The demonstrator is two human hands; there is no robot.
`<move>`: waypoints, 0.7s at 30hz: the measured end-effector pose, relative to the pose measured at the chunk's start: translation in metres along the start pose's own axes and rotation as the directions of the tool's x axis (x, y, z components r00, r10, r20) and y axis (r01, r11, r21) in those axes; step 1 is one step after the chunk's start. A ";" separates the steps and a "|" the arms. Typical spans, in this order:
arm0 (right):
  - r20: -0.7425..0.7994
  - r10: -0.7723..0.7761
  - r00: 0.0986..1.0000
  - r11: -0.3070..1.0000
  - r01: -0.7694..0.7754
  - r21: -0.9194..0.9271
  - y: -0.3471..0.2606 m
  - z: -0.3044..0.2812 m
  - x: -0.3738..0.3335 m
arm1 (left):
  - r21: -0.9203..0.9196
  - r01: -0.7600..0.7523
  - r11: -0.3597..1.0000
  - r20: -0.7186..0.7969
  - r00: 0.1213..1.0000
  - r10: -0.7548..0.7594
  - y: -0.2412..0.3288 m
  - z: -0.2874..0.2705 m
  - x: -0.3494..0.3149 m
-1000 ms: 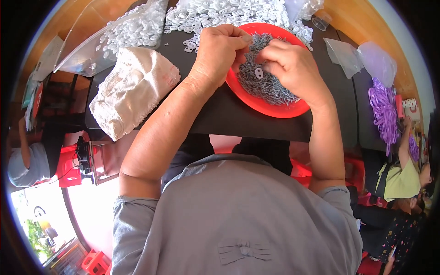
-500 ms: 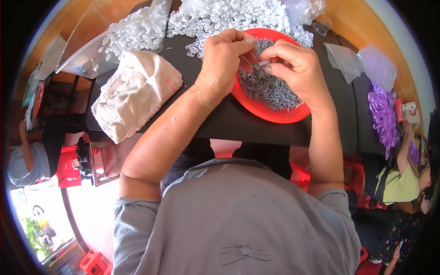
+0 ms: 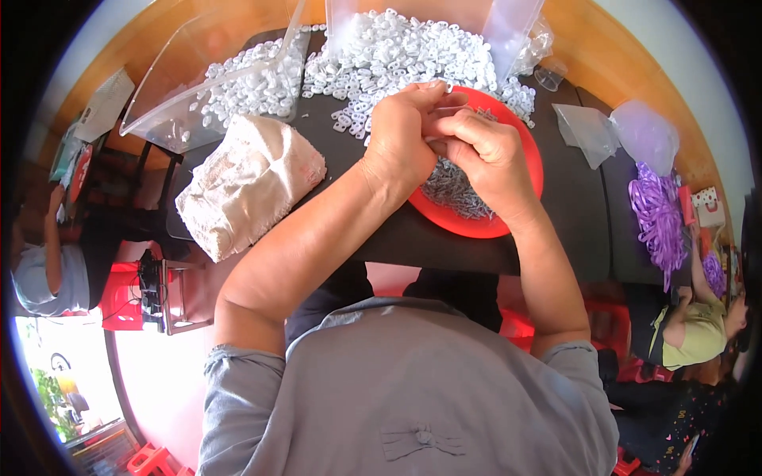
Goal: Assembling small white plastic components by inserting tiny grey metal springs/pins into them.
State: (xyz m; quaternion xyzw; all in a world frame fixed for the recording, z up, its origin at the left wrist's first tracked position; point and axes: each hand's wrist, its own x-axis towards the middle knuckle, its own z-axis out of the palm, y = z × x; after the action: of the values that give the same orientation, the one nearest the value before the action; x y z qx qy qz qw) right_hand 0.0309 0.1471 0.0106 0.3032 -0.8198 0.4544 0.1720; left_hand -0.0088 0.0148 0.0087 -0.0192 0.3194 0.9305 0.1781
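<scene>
Both hands meet over a red plastic plate (image 3: 533,170) heaped with small grey metal screws or pins (image 3: 460,190). My left hand (image 3: 403,127) is closed, thumb and fingers pinched together, with a tiny whitish bit showing at the fingertips. Close against it, my right hand (image 3: 484,155) has its fingers curled in a pinch. What lies between the fingers is mostly hidden. Just beyond the hands spreads a pile of small white oval plastic pieces with holes (image 3: 429,47).
A clear plastic bin (image 3: 159,119) with more white pieces lies at the left, behind a folded cream cloth (image 3: 250,186). Clear bags (image 3: 587,135) and purple ribbon (image 3: 659,214) are on the right. Other people sit at both sides, one in a yellow-green top (image 3: 698,333).
My hands have come closer together, the right fingers now tucked against the left hand. The white piece seen earlier in the right fingers is hidden. The whole view has shifted slightly.
</scene>
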 end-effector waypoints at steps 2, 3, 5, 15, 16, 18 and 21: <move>-0.036 0.079 0.996 0.989 -0.073 0.129 -0.001 0.002 -0.001 | -0.004 -0.033 0.999 0.002 0.999 0.033 0.000 0.006 -0.003; -0.040 0.072 0.997 0.990 -0.066 0.126 -0.001 0.004 0.000 | -0.002 -0.037 0.999 0.010 0.999 0.037 -0.001 0.007 -0.003; -0.131 0.065 0.989 0.989 -0.046 0.142 -0.004 0.008 0.001 | 0.061 -0.097 0.993 0.056 0.994 0.094 -0.003 0.006 -0.005; -0.137 0.449 0.883 0.829 -0.354 0.433 -0.010 0.019 -0.002 | 0.093 -0.113 0.989 0.022 0.994 0.111 -0.011 0.001 -0.006; -0.135 0.454 0.881 0.826 -0.359 0.435 -0.010 0.018 -0.003 | 0.092 -0.109 0.990 0.017 0.994 0.108 -0.011 0.000 -0.007; -0.037 0.479 0.877 0.785 -0.408 0.467 -0.006 0.014 -0.004 | 0.134 -0.114 0.984 -0.004 0.993 0.115 -0.011 -0.001 -0.007; -0.070 0.532 0.844 0.731 -0.416 0.541 -0.003 -0.002 0.002 | 0.292 -0.349 0.891 0.030 0.934 0.356 -0.015 -0.006 0.002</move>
State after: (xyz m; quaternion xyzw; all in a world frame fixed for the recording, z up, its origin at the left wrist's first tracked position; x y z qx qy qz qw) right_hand 0.0313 0.1472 0.0146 0.0645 -0.6969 0.7122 0.0536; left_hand -0.0059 0.0228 -0.0053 0.0542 0.4536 0.8895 0.0034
